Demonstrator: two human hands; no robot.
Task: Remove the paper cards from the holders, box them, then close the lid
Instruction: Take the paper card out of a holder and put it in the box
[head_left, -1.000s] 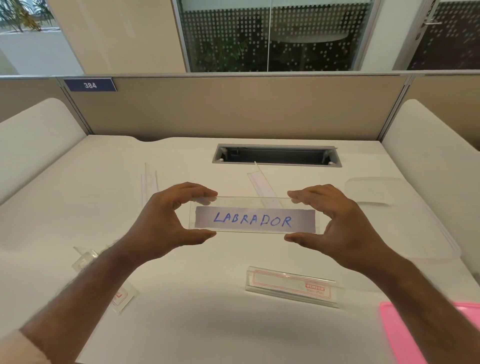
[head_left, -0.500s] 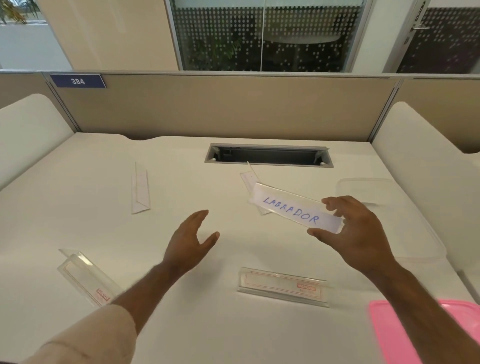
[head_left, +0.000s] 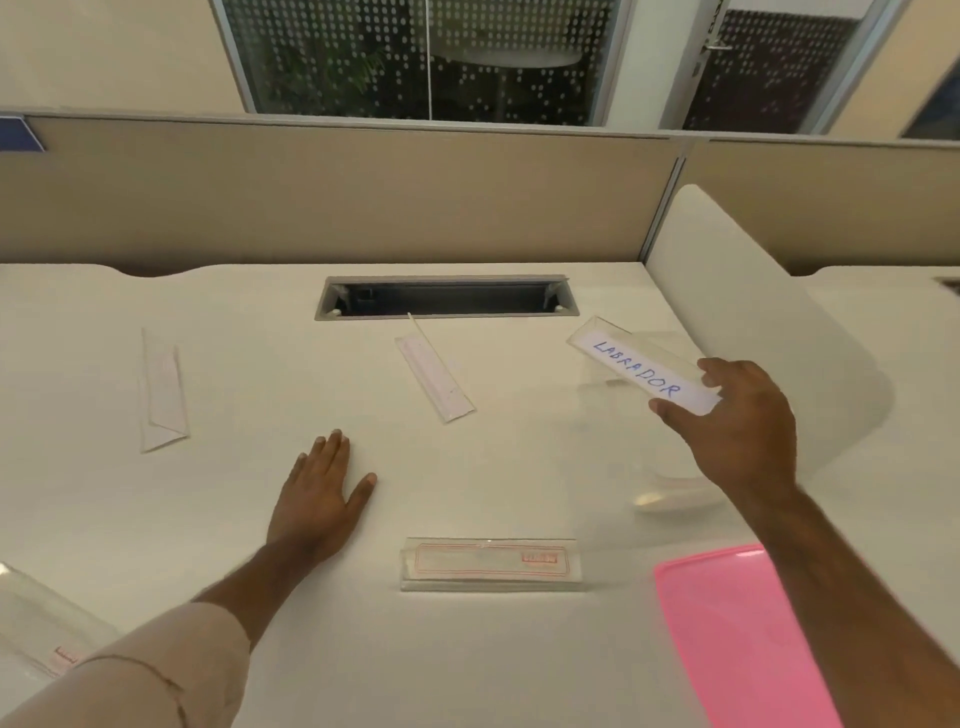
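Right hand up over the desk's right side, fingers and thumb pinching the near end of the clear holder with the LABRADOR card inside, tilted, far end aimed at the back edge. Directly beneath, a clear box close to the right edge, faint and hard to read. Left hand flat on the desk near the middle, fingers straight and together, thumb out, gripping nothing. Pink lid lying at the front right corner, partly under the right forearm. Another holder standing near the front edge between the two arms, one lying angled just in front of the cable slot, one flat towards the left edge, one at the front left corner behind the sleeve
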